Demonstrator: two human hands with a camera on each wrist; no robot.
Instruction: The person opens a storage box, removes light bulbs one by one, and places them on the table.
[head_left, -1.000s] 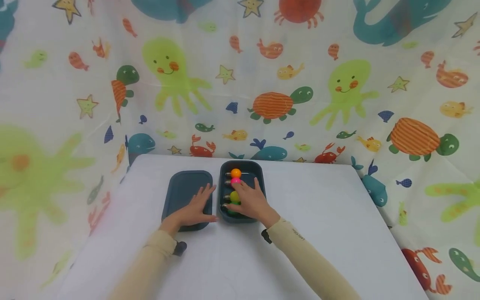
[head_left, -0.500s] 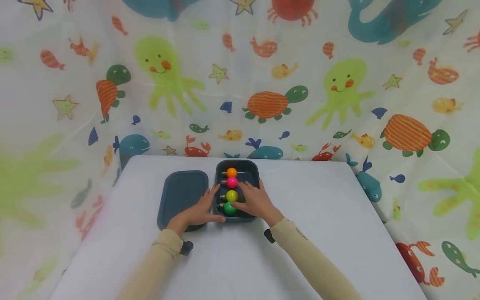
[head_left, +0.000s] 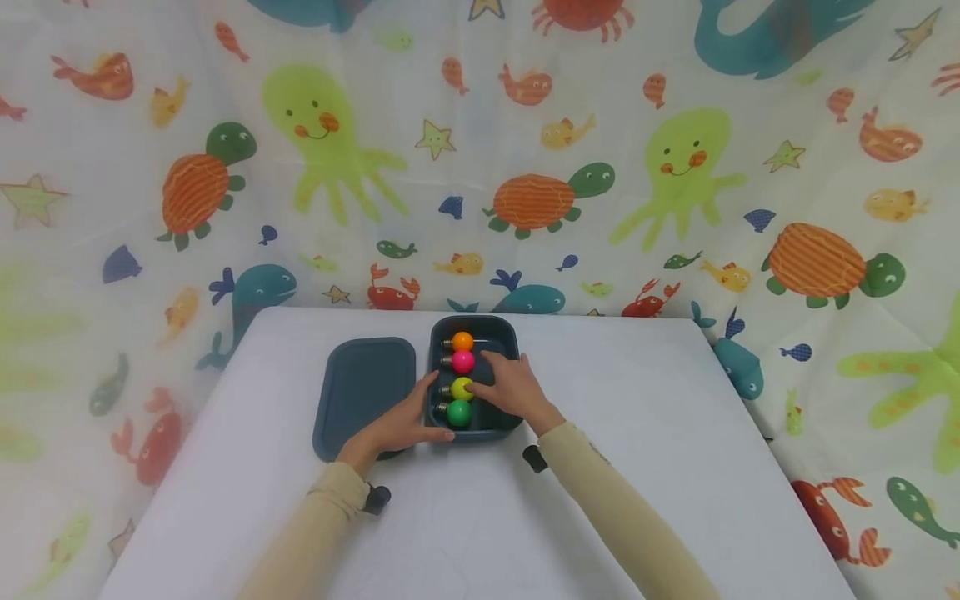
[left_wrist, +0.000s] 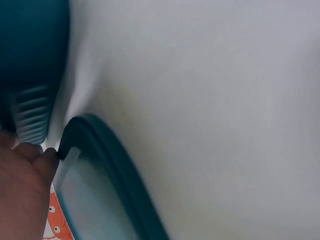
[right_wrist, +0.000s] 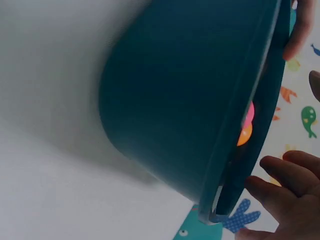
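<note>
Several coloured light bulbs lie in a row in a dark teal container [head_left: 483, 436], screw bases to the left: an orange bulb [head_left: 462, 342], a pink bulb [head_left: 463, 362], a yellow bulb [head_left: 459, 390] and a green bulb [head_left: 459, 412]. My left hand [head_left: 401, 425] rests along the container's left side with fingers extended, its thumb at the near left corner. Over the container's right half reaches my right hand [head_left: 519, 392], thumb tip at the yellow bulb and index finger stretched toward the pink one. In the right wrist view, the container [right_wrist: 180, 100] hides most of the bulbs.
A flat teal lid [head_left: 363, 392] lies left of the container, partly under my left forearm and hand. Both stand on a white-covered table [head_left: 622, 400]. Behind rises a curtain [head_left: 480, 167] printed with sea animals.
My left hand has moved right, from over the lid to the container's side. My right hand has drawn back from over the bulbs, then its thumb has shifted from the green bulb to the yellow one.
</note>
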